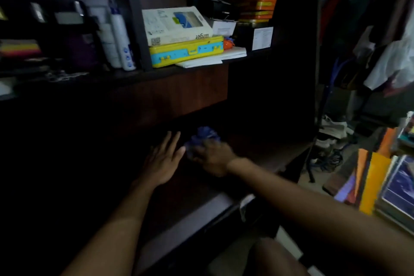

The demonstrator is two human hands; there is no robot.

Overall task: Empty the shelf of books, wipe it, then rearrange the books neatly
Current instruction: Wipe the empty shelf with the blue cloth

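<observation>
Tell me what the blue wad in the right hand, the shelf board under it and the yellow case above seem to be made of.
Blue wad: probably soft cloth, crumpled into folds in the right hand; blur leaves it open.
Shelf board: looks like dark wood or laminate, flat with faint grain.
Yellow case: likely moulded plastic, glossy, with blue band and clasps.
</observation>
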